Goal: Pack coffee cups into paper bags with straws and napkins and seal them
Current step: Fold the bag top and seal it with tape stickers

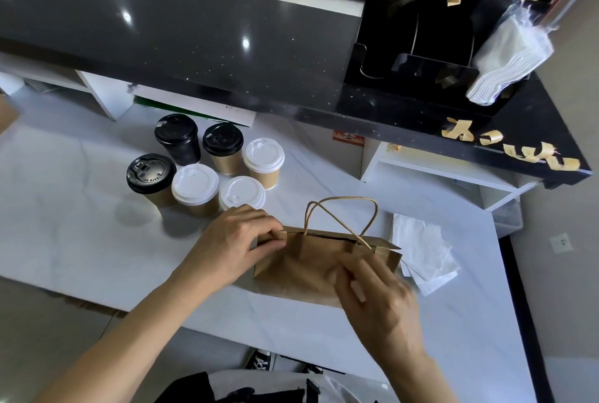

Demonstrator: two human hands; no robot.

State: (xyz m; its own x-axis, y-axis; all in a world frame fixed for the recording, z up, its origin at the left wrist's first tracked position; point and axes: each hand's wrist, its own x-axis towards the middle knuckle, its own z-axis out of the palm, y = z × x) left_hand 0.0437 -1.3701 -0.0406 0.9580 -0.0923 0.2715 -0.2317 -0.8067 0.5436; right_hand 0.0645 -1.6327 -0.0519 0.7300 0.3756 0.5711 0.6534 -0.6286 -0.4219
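Near the front edge of the white surface [97,240], a brown paper bag [311,269] lay almost flat, its mouth barely parted, while the left hand [233,240] pinched its top left corner and the blurred right hand [372,299] curled its fingers at the rim near the handles [340,218]. Opening the bag seemed the step in hand, so next the mouth would need spreading wide before any of the six lidded coffee cups [207,169], untouched just beyond the left hand, could go in.

Bag [311,266] on the counter [81,234] directly before me, my left hand [233,240] at its left end, right hand [372,292] at its near right. Six cups [207,166] cluster behind-left. Napkins [424,250] lie just right. Organizer [421,30] sits on the raised shelf [162,30] behind-right.
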